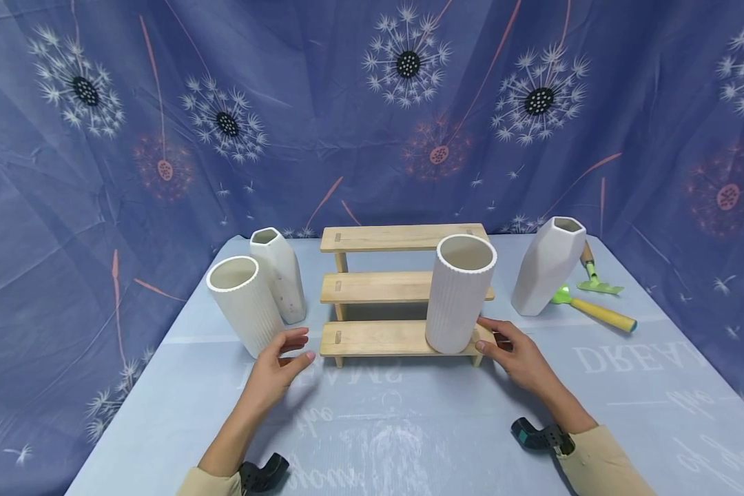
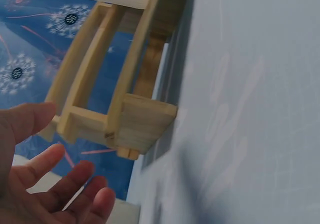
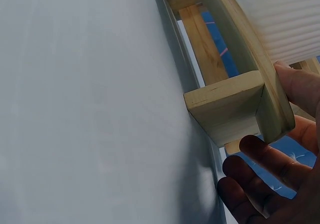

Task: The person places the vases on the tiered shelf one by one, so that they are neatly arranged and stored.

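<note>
A three-tier wooden shelf [image 1: 378, 337] stands on the table, a tall white ribbed vase [image 1: 457, 296] upright on the right part of its lowest step. My right hand [image 1: 521, 358] grips the right end of that step, thumb [image 3: 300, 84] at the board's edge close to the vase's base. The other fingers curl loosely below the board end. Off the shelf's left end is my left hand [image 1: 275, 368], fingers spread and holding nothing. The left wrist view shows its thumb [image 2: 30, 119] apart from the shelf's end [image 2: 145, 116]. Just behind that hand stands a second ribbed vase [image 1: 248, 303].
A white faceted vase [image 1: 282, 275] stands behind the left ribbed one. Another faceted vase [image 1: 548, 265] is right of the shelf. Beside it lie a yellow-handled garden tool [image 1: 601, 313] and a small green rake [image 1: 598, 284]. A blue dandelion-print curtain [image 1: 322, 124] hangs behind the table.
</note>
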Action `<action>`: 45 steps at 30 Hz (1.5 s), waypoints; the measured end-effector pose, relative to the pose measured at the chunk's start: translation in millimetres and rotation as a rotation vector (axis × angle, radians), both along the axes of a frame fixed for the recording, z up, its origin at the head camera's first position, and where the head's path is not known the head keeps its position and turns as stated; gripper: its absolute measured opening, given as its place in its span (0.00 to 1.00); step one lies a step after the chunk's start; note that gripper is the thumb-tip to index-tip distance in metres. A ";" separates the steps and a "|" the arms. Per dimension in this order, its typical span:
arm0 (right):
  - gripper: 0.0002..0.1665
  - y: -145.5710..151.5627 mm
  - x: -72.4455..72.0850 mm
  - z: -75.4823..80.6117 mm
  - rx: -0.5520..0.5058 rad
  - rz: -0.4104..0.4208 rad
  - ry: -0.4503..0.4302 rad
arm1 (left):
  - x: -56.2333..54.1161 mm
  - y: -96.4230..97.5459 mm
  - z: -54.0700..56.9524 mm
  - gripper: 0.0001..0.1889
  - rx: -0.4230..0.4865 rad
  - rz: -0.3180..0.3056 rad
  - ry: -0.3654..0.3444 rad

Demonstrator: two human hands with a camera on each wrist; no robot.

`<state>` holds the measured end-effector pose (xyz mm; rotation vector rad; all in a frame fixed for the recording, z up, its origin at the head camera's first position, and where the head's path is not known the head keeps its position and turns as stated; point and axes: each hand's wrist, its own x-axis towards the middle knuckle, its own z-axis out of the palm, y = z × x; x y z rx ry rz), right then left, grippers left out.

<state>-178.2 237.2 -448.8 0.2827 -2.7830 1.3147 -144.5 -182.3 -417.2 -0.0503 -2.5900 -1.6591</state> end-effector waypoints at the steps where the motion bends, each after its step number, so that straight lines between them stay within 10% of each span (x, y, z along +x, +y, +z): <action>1: 0.32 0.0 -0.1 -0.4 0.000 -0.002 -0.001 | 2.4 -1.7 1.2 0.23 -0.003 0.022 0.013; 15: 0.33 0.1 -0.6 -2.0 0.002 -0.004 -0.006 | 23.9 -20.3 9.3 0.19 0.064 0.304 0.207; 27: 0.33 0.8 -1.2 -1.4 0.004 -0.001 -0.011 | 15.1 -37.5 12.8 0.20 0.262 0.554 0.291; 45: 0.34 2.2 -2.0 -3.7 0.009 -0.002 -0.023 | -10.4 -47.6 20.9 0.48 0.190 0.359 0.138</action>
